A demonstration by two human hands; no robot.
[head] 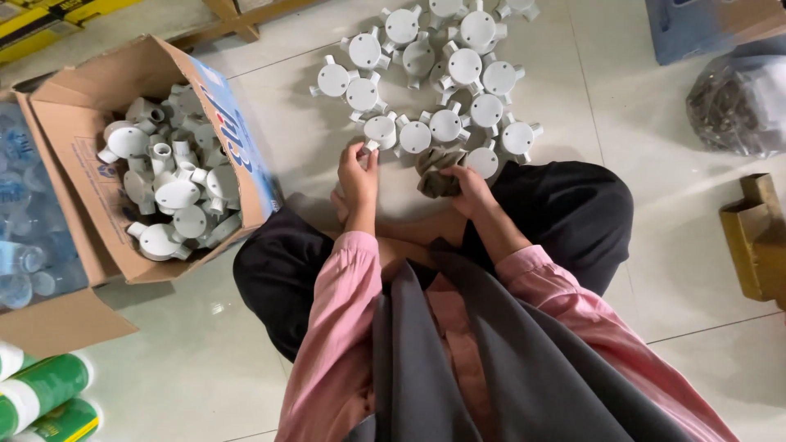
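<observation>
Tiled floor (655, 245): left hand (358, 176) fingers pinch round white fitting (380, 131); right hand (468, 187) grips grey rag (436, 170).

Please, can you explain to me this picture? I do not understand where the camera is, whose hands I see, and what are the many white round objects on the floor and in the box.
There is no machine here. The camera sits on a person's head and looks down, so you see that person's own arms in pink sleeves and crossed legs on a tiled floor.

The left hand touches a white plastic fitting: a round box with short pipe stubs. The right hand grips a crumpled grey-brown cloth.

In front lies a group of the same fittings spread on the floor. On the left, an open cardboard box holds more fittings. Further left are clear plastic bottles, and green and white cans lie at the bottom corner.
</observation>
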